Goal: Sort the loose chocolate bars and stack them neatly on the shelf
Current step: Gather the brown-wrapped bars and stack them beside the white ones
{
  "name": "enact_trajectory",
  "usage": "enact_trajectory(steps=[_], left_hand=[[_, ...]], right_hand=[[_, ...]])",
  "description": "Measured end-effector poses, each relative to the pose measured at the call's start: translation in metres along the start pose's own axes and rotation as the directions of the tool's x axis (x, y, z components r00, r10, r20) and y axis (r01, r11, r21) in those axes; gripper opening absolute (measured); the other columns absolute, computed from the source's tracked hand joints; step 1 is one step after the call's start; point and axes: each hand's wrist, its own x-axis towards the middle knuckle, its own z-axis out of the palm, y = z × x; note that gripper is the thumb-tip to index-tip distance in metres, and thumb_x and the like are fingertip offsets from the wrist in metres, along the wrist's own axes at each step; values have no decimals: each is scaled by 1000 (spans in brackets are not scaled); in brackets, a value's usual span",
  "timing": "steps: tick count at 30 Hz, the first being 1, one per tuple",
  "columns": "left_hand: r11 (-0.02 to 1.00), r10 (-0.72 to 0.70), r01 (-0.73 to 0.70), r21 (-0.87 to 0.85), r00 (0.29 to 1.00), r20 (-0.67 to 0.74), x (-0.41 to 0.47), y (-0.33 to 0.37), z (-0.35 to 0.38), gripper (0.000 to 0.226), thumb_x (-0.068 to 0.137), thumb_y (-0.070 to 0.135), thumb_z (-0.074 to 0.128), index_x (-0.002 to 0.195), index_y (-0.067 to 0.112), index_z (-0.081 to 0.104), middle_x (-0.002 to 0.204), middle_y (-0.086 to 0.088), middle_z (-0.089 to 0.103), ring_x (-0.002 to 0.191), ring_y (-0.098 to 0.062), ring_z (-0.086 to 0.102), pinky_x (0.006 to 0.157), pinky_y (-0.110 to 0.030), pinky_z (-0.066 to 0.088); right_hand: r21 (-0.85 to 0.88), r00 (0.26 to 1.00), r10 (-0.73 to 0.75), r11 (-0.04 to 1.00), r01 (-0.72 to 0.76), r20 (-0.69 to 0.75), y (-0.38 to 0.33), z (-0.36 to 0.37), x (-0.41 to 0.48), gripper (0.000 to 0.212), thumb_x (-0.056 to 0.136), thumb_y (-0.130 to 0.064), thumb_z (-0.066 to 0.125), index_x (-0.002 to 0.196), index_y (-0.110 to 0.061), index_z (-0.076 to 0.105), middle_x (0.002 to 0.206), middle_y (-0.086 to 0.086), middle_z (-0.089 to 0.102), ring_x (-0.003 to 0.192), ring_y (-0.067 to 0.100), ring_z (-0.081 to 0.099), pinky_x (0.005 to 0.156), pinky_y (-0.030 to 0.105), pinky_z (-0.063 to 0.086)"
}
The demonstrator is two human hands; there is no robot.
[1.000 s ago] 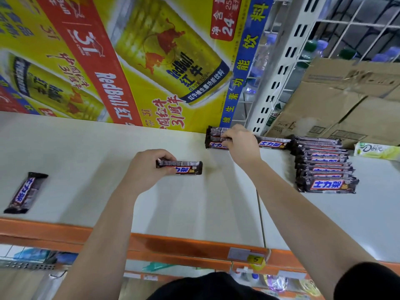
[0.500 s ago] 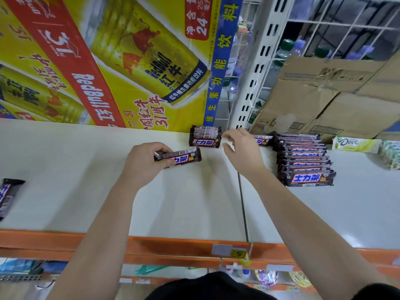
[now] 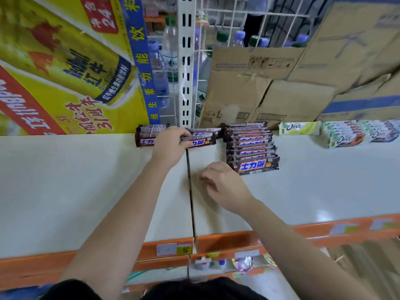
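Hands first. Left hand (image 3: pixel 171 146) reaches to the back of the shelf (image 3: pixel 75 191), at 12 o'clock from the person. Its fingers and thumb are curled round one end of a dark brown chocolate bar (image 3: pixel 201 142). The bar lies level with its free end pointing to 3 o'clock; cannot tell whether it rests on the shelf or sits just above it. Right hand (image 3: pixel 227 187) is nearer the person, at 4 o'clock from the left hand, palm down, fingers loosely curled, holding nothing. Contact with the shelf unclear.

Task items:
- Small stack (image 3: pixel 145 138) of the same bars at 9 o'clock of the left hand, against the back and partly hidden by the hand.
- Second bar (image 3: pixel 204 133) lies just behind the held one, at its 12 o'clock.
- Long overlapping row of bars (image 3: pixel 252 149) at 3 o'clock of the held bar, running from back to front, labels up. Its nearest bar is at 1 o'clock of the right hand, close but apart.

Surroundings:
- Pale green Dove bar (image 3: pixel 299 128) and more Dove packs (image 3: pixel 346 135) along the back, at 3 o'clock of the row.
- Cardboard boxes (image 3: pixel 259 94) behind them.
- Yellow drink poster (image 3: pixel 65 72) at 10 o'clock, beside a white slotted post (image 3: pixel 186 61).
- Water bottles (image 3: pixel 171 50) behind the post.
- Dark seam (image 3: pixel 190 191) splits the shelf between the two forearms.
- Price tag (image 3: pixel 174 249) on the orange front edge at 6 o'clock.
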Motion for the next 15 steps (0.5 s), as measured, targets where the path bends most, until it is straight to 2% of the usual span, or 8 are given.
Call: enact_trajectory(steps=[2,6,11,13,15], left_hand=[[1000,12,-12,8,1000,-10,7,5,10,21,75,19,73,96,13,72,95,-7,62,88,-22,57,65,-20,23],[1000,-13,13,9,1000,-2,15,9,24,22,76,15,73,98,10,71,98,-9,61,90,-24,57,71,-24,33],[999,-34,35,18,999,-25,20,11,34,21,77,16,72,98,13,71,100,-6,62,95,-25,55,76,-27,38],[997,-37,41,62,998,-54,23,11,35,20,77,20,73,96,16,71,99,-3,65,99,-25,52,76,-31,39],[996,-42,48,74,996,-85,25,10,36,20,77,21,73,96,17,72,98,-1,67,98,-24,51,73,-28,35]], right_hand=[[-8,1000,-18,1000,18,-13,2,3,-3,20,70,-4,53,84,-8,65,87,8,63,83,29,56,83,33,47],[-3,997,-30,1000,30,-73,7,9,-9,20,75,-8,51,90,-8,65,96,8,63,88,28,56,83,30,44],[-5,994,-29,1000,28,-107,11,15,-10,22,72,-2,65,92,-10,64,98,6,62,90,26,55,82,27,41],[-12,993,-38,999,37,-113,10,14,-10,19,74,-4,62,92,-9,64,98,6,63,89,27,55,80,28,42],[-21,993,-41,999,39,-111,9,13,-11,19,77,-8,53,92,-9,65,98,6,63,89,27,56,78,28,43]])
